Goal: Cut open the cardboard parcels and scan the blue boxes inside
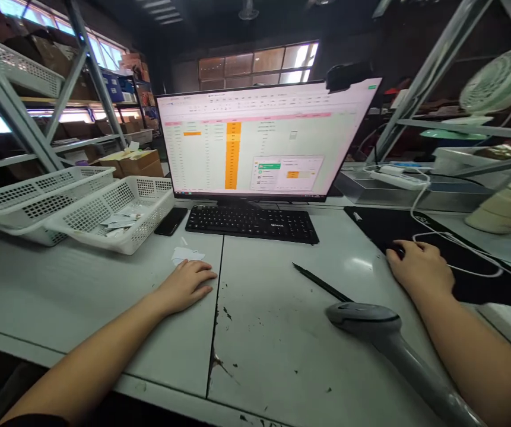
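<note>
My left hand (189,286) lies palm down on the table, fingers stretched out, holding nothing. Its fingertips are just below a small white paper slip (188,255). On the black mouse pad (373,228), my right hand (422,267) is wrapped over a dark computer mouse (400,252), mostly hidden under the palm. Between the hands lie a black pen-like blade or stick (320,281) and a grey handheld barcode scanner (364,320). A black keyboard (250,222) sits below the monitor (255,142), which displays a spreadsheet with an orange column and a small pop-up window.
White perforated baskets (117,207) stand at the left, one with paper slips inside. A black phone (171,221) lies beside them. A white cable (482,274) crosses the mouse pad. At the right are a tape-like roll (502,207) and a green fan (500,83). Metal shelving flanks both sides.
</note>
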